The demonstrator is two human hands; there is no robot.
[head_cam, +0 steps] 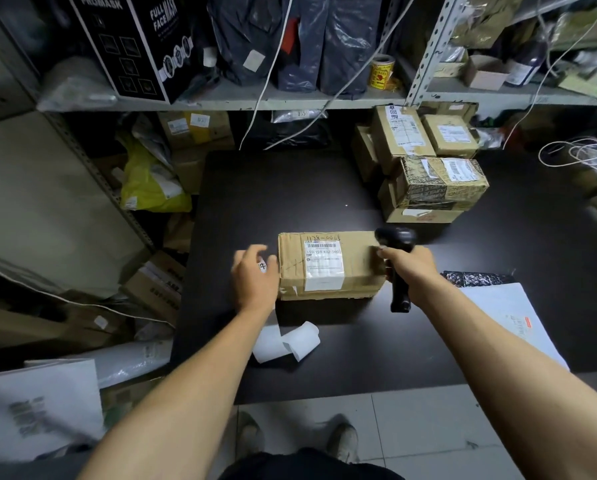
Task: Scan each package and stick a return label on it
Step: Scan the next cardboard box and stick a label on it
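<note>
A yellow bag (151, 181) lies on the floor, far left of the cardboard box (328, 268). The left hand (254, 275) touches the box's left end and pinches a small white sticker (262, 265). A curled white paper strip (286, 341) lies just in front of the box. The one box sits in the middle of the black table (290, 195), its long side running left to right, its white shipping label (324, 265) facing up. The right hand (411, 268) grips a black scanner (399, 258) at the box's right end, its head tipped toward the box. Behind and right of the box stands a stack of about six cardboard boxes (428, 168).
</note>
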